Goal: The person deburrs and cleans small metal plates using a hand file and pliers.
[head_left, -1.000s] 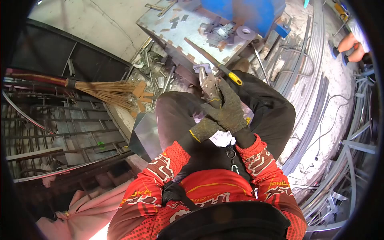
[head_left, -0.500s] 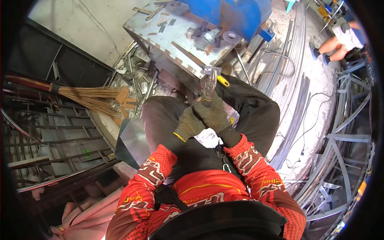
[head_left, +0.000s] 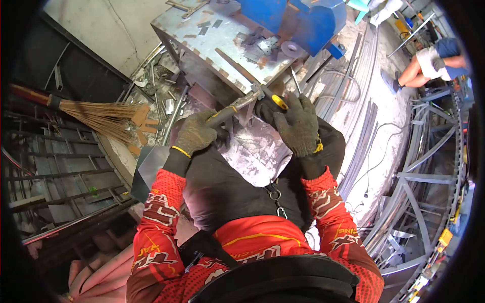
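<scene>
My left hand (head_left: 196,133), in a dark knit glove with a yellow cuff edge, is wrapped round the grey handle of a metal clamp-like tool (head_left: 236,107). The tool's far end reaches the near corner of a metal worktable (head_left: 222,60). To its right, my right hand (head_left: 299,126), gloved the same way, lies beside a yellow-handled tool (head_left: 279,102) above my knee. Its fingers are partly bent, and what they hold, if anything, is hidden. Small metal pieces and a round disc (head_left: 290,48) lie on the worktable.
A straw broom (head_left: 96,115) and metal scraps (head_left: 169,105) are at the left. Long metal bars (head_left: 361,136) run along the floor at the right, near curved metal frames (head_left: 422,212). Another person (head_left: 429,65) is at the upper right. A blue object (head_left: 303,22) stands behind the worktable.
My hands, close together before, have moved apart, the left one going left with the tool's handle. The tool now lies slanted. The other person's legs appear in a different position.
</scene>
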Motion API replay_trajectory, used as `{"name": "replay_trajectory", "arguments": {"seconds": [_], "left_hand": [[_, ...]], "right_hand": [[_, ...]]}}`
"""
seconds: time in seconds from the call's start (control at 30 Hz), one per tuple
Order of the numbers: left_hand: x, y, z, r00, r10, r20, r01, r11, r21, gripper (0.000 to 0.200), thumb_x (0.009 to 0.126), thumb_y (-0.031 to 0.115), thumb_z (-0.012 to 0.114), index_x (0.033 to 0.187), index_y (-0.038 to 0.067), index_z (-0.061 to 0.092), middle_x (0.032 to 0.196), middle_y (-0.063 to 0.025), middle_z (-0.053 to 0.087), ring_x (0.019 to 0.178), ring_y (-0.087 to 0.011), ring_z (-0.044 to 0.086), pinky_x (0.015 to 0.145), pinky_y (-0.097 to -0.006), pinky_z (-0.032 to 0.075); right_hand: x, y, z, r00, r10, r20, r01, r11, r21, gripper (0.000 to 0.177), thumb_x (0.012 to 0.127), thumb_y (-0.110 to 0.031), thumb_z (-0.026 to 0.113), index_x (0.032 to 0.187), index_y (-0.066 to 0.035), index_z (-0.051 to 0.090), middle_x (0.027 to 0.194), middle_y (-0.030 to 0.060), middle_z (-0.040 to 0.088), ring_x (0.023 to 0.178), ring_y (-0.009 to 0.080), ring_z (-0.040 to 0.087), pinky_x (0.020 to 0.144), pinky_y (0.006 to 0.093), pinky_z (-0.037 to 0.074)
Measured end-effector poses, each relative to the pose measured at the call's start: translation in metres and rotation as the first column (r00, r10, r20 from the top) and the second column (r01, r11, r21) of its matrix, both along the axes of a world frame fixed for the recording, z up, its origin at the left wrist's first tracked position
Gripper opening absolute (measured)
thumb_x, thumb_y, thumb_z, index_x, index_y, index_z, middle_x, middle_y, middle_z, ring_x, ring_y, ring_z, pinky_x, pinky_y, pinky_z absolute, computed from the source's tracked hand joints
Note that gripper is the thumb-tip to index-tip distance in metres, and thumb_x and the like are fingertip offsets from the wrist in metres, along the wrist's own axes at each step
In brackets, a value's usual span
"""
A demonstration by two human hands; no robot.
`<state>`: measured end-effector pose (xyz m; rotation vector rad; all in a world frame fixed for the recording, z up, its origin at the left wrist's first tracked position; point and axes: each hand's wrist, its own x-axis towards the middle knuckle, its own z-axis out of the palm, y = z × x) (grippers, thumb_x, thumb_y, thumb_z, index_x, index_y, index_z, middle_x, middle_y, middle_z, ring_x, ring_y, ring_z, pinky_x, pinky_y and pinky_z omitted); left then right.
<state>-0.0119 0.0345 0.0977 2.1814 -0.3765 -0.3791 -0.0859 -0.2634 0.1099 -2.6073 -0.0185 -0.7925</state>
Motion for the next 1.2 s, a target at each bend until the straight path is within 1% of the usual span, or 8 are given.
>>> {"name": "replay_trajectory", "arguments": {"seconds": [0.1,0.33,0.57,0.63,0.73,0.97,1.07,1.2], "left_hand": [[0.001,0.010,0.001,0.991,-0.016,0.130,-0.002,0.990,0.138,0.062,0.077,0.017,0.070,0.138,0.009,0.068,0.116,-0.0240,0.075,0.107,-0.0398,0.073,0.095,-0.0448,0.058],[0.030,0.028,0.037,0.991,-0.116,-0.073,0.132,0.952,0.276,0.066,0.071,0.017,0.069,0.137,0.012,0.069,0.116,-0.0247,0.075,0.108,-0.0408,0.072,0.097,-0.0467,0.056],[0.046,0.034,0.044,0.961,-0.243,-0.133,0.276,0.820,0.502,0.072,0.085,0.065,0.072,0.128,0.007,0.071,0.122,-0.0252,0.072,0.114,-0.0421,0.070,0.100,-0.0497,0.054],[0.047,0.037,0.043,0.953,-0.254,-0.165,0.302,0.820,0.486,0.080,0.085,0.074,0.068,0.129,0.008,0.070,0.123,-0.0239,0.073,0.116,-0.0423,0.069,0.103,-0.0502,0.053],[0.049,0.033,0.045,0.952,-0.245,-0.185,0.307,0.768,0.563,0.080,0.086,0.073,0.068,0.133,0.009,0.070,0.125,-0.0228,0.073,0.119,-0.0419,0.068,0.104,-0.0496,0.053],[0.056,0.030,0.042,0.943,-0.269,-0.195,0.332,0.757,0.563,0.090,0.083,0.077,0.067,0.144,0.011,0.064,0.138,-0.0222,0.068,0.129,-0.0402,0.064,0.110,-0.0485,0.050],[0.055,0.038,0.026,0.966,-0.246,-0.079,0.250,0.816,0.521,0.078,0.084,0.065,0.076,0.137,0.008,0.067,0.125,-0.0219,0.073,0.116,-0.0400,0.070,0.101,-0.0475,0.054],[0.060,0.034,0.026,0.963,-0.225,-0.150,0.270,0.804,0.530,0.076,0.082,0.058,0.078,0.139,0.010,0.065,0.128,-0.0222,0.072,0.118,-0.0403,0.069,0.102,-0.0469,0.053]], "right_hand": [[0.015,0.004,-0.005,0.992,0.036,-0.117,-0.044,0.997,-0.067,0.054,0.086,-0.026,0.076,0.135,-0.009,0.060,0.116,0.0224,0.062,0.106,0.0449,0.063,0.088,0.0542,0.052],[0.049,0.006,-0.018,0.928,0.115,-0.354,-0.089,0.992,0.090,0.049,0.092,-0.032,0.069,0.135,-0.010,0.060,0.109,0.0251,0.070,0.098,0.0461,0.071,0.082,0.0554,0.057],[0.021,-0.003,0.000,0.907,0.133,-0.399,-0.040,0.972,0.232,0.038,0.097,-0.031,0.066,0.124,-0.005,0.064,0.110,0.0234,0.072,0.102,0.0446,0.070,0.086,0.0519,0.056],[-0.009,-0.009,-0.003,0.966,0.148,-0.210,-0.097,0.966,0.239,0.037,0.099,-0.029,0.064,0.126,-0.003,0.064,0.110,0.0242,0.072,0.103,0.0451,0.070,0.088,0.0510,0.055],[-0.057,-0.005,0.006,0.922,0.092,-0.375,0.020,0.959,0.283,0.041,0.099,-0.025,0.066,0.132,-0.001,0.063,0.117,0.0242,0.072,0.106,0.0447,0.070,0.090,0.0492,0.056],[-0.093,0.003,-0.022,0.942,0.135,-0.307,0.015,0.898,0.440,0.051,0.097,-0.019,0.071,0.144,-0.001,0.060,0.133,0.0227,0.070,0.111,0.0429,0.072,0.092,0.0464,0.059],[-0.091,0.009,-0.005,0.924,0.154,-0.349,-0.019,0.932,0.361,0.056,0.097,-0.012,0.070,0.150,-0.004,0.056,0.134,0.0233,0.069,0.121,0.0404,0.069,0.100,0.0429,0.056],[-0.093,0.006,-0.002,0.917,0.129,-0.377,-0.028,0.965,0.262,0.062,0.093,-0.008,0.072,0.152,-0.009,0.056,0.125,0.0214,0.071,0.110,0.0406,0.071,0.089,0.0444,0.059]]}}
